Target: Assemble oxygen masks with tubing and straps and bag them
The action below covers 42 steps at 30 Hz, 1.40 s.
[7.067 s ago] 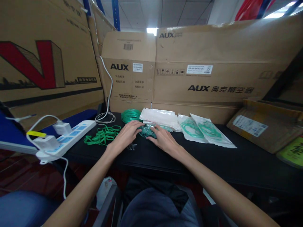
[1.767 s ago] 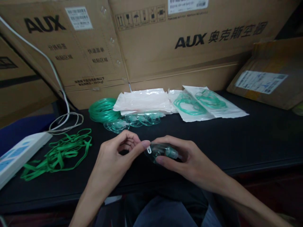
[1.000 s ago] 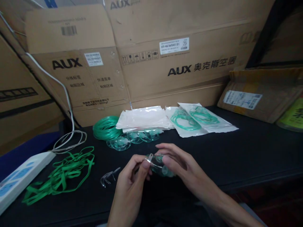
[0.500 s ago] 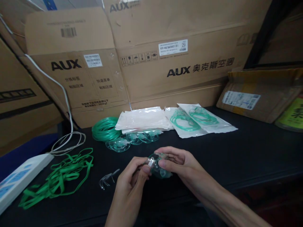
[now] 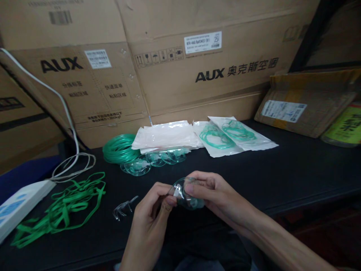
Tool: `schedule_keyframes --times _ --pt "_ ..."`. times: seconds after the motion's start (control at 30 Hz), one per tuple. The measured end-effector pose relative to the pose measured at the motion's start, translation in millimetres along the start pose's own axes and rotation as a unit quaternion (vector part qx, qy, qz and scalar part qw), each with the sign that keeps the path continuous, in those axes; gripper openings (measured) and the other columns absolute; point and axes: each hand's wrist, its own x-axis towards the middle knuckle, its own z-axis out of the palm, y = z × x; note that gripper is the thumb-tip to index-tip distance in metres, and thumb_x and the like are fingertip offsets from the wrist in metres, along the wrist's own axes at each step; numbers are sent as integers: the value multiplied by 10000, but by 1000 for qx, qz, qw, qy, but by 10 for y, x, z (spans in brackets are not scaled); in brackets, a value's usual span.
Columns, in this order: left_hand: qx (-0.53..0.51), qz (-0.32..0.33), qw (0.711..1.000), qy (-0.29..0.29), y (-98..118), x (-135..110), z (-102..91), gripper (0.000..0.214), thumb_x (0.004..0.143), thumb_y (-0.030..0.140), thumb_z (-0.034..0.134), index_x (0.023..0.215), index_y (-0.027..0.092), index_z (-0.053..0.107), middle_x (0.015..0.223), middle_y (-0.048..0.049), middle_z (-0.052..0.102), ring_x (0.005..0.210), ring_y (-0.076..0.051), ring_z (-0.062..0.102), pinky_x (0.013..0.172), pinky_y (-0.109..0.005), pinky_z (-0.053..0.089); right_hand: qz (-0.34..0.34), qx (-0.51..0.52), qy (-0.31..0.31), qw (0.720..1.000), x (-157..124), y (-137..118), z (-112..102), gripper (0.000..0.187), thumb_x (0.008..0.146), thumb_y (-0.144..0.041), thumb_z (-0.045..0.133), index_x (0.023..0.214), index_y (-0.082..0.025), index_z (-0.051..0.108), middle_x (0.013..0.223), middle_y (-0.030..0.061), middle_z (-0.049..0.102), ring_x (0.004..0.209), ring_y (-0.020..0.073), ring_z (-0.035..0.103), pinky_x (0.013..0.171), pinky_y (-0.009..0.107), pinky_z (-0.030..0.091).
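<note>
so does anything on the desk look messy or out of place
Mostly tidy. The green straps lie in a loose tangle at the left, and a few small clear clips lie scattered beside the left hand. Nothing looks spilled or broken.

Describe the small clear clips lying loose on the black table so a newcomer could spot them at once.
Start at the black table and find the pile of green elastic straps at its left. Just right of that pile, left of the left hand, lie the clear clips. Unlike the green-tinted masks farther back, they are colourless, thin and tiny.
</note>
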Motion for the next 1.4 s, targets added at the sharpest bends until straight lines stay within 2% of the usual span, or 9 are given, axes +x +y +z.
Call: schedule_keyframes --times 0.33,0.5,0.63,0.9,1.03,1.23,1.4 --pt "28 11 1000 7 31 -15 19 233 987 371 575 829 219 654 717 17 594 656 -133 567 624 -196 475 1 -35 -25 999 -30 26 -27 250 830 -378 807 852 -136 745 809 18 687 742 123 579 705 237 399" --pt "53 29 998 16 -1 -21 22 193 988 325 580 843 217 646 725 23 575 648 -124 549 617 -194 458 9 -38 -8 999 -24 9 0 280 810 -405 821 883 -139 773 792 13 686 708 115 564 676 237 386" --pt "50 32 998 -8 -33 -22 8 194 999 293 560 843 215 643 755 18 585 678 -124 563 642 -198 458 2 -47 -3 999 -13 27 9 286 808 -413 820 840 -134 768 766 11 679 720 119 575 691 238 399" --pt "32 -9 997 -68 -55 10 -46 247 998 327 563 793 212 636 751 21 594 694 -122 554 655 -195 440 -32 -117 26 992 -16 29 -14 303 792 -416 834 824 -128 748 726 3 675 699 118 578 666 235 423" --pt "58 -27 995 -78 -75 -14 -88 235 998 363 561 848 219 671 782 12 612 727 -135 568 671 -214 432 -48 -159 35 985 -17 -9 -12 323 810 -441 814 827 -125 749 750 10 676 717 121 577 665 236 429" --pt "58 -70 994 -57 -105 -15 -132 200 943 419 633 908 229 680 817 4 644 750 -147 584 618 -217 421 -66 -179 30 981 -31 6 -23 296 833 -421 800 849 -128 756 775 10 682 735 119 581 686 233 446" --pt "43 -69 996 -43 -92 -17 -131 174 928 401 654 895 234 689 819 11 658 723 -132 576 601 -204 424 -72 -169 8 983 -58 -10 -26 256 824 -386 817 848 -134 772 781 15 707 739 125 612 694 233 464"
